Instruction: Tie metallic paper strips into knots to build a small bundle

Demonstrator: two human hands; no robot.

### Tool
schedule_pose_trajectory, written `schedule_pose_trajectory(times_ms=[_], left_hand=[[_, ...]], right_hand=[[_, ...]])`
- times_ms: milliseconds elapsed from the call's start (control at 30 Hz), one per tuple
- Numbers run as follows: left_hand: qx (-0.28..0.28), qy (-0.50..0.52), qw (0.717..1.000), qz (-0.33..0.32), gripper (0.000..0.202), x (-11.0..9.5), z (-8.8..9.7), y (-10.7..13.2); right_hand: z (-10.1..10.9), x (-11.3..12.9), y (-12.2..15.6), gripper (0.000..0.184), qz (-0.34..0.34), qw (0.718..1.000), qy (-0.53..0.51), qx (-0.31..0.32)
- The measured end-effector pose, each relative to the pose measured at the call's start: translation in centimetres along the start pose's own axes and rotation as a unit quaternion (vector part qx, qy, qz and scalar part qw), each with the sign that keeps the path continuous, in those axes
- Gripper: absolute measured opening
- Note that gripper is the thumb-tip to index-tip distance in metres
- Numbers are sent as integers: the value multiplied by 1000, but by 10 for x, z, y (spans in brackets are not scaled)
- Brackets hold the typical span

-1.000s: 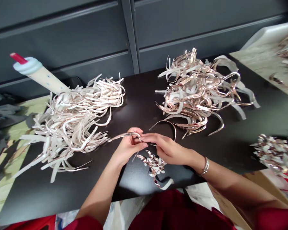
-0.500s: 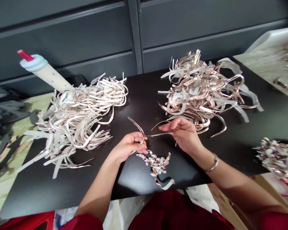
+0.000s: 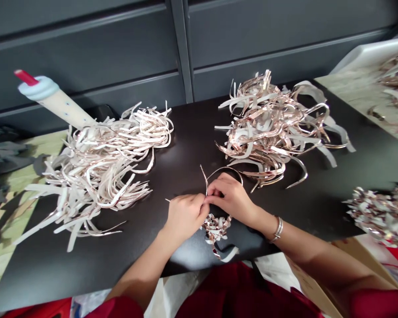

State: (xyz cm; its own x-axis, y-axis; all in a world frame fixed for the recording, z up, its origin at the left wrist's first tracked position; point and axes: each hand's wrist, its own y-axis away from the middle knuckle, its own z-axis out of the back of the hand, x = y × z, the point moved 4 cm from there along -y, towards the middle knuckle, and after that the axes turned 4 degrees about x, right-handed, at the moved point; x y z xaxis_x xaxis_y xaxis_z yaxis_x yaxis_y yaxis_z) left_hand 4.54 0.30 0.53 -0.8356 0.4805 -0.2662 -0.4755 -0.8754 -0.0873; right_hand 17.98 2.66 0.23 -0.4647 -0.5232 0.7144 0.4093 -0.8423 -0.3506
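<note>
Both hands work close together over the black table (image 3: 192, 141), just beyond a small tangle of foil-faced strips (image 3: 215, 230). The left hand (image 3: 185, 216) and right hand (image 3: 230, 198) meet with their fingers curled together, seemingly clamped on a thin metallic strip (image 3: 223, 168) that loops up toward the far side. A light, even pinch near the bend would suit it, as it looks easy to kink. The fingers hide the pinched stretch, and whether the fine tip left of the left hand belongs to this strip is hard to tell. Larger heaps of strips (image 3: 99, 168) lie left, more (image 3: 268, 128) far right
</note>
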Motion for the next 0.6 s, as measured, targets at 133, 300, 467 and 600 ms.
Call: schedule_pose_trajectory(times_ms=[133, 300, 467, 600], left_hand=[[-25, 1, 1000, -4, 26, -1, 0, 1], [-45, 5, 999, 1, 29, -1, 3, 0], [-10, 21, 999, 24, 25, 3, 1, -1], [27, 102, 992, 66, 13, 7, 0, -2]], right_hand=[[3, 3, 1, 21, 29, 999, -9, -33], [5, 3, 5, 8, 22, 998, -35, -54], [5, 1, 8, 15, 4, 997, -40, -72], [-1, 5, 10, 32, 38, 995, -66, -56]])
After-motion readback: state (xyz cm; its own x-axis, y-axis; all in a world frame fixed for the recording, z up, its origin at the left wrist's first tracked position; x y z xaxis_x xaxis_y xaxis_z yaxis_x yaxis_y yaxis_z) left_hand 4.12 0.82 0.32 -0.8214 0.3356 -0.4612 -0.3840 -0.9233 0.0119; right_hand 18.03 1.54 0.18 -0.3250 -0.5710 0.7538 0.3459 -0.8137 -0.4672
